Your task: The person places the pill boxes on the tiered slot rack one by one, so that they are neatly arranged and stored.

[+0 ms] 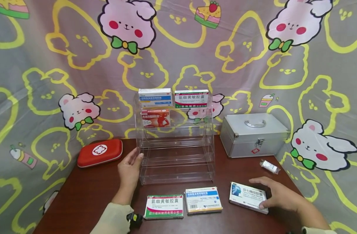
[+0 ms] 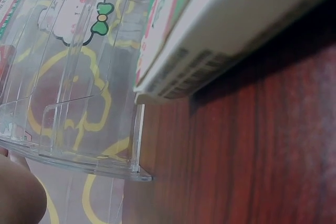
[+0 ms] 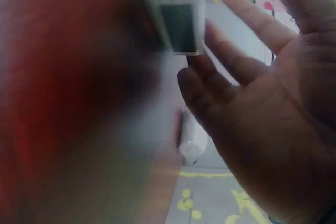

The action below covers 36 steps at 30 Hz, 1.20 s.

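Observation:
A clear tiered display rack stands in the middle. My left hand rests by its left side, fingertips at the side panel; part of this hand also shows at the left wrist view's lower-left corner. My right hand holds a white medicine box with a blue head picture, thumb at the near edge and index finger along the far edge. The right wrist view shows the box end beside the fingers. A green-and-white medicine box and a blue-and-white medicine box lie before the rack.
On the rack's upper tiers stand a blue-and-white box, a green-and-white box and a red box. A red first-aid case lies left; a silver metal case and a small wrapped white roll are right. Patterned cloth hangs behind.

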### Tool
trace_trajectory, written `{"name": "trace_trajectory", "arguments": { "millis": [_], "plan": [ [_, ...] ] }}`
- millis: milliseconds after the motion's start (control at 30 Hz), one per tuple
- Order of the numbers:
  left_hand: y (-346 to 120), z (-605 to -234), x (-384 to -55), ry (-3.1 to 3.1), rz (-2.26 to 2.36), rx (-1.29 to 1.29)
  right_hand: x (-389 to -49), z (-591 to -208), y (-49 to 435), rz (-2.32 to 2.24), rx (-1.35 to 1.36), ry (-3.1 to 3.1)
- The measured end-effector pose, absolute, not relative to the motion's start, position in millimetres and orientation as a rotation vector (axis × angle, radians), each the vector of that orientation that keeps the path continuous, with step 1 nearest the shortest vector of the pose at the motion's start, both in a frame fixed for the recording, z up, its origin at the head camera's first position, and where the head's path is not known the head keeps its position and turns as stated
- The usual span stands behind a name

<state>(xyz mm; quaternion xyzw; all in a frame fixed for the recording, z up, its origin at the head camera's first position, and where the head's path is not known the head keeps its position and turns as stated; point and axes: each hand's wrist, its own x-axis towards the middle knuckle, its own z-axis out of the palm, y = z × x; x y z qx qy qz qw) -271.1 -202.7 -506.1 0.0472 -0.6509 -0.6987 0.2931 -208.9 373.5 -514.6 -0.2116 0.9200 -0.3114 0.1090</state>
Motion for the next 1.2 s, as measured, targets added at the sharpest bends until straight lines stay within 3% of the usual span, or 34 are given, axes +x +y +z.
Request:
{"name": "trace_trajectory", "arguments": {
  "millis": [300, 800, 1200],
  "plan": [
    [-202, -504, -269, -1.728, -1.863, 0.116, -219, -522, 367, -0.735, -0.537, 2.838],
    [-201, -504, -269, -1.733, -1.871, 0.113, -238, -525, 347, -1.298, -0.259, 2.841],
    [-203, -508, -272, -1.744, -1.844, 0.115, -239, -469, 334, -1.448, -0.116, 2.968]
  ]
}}
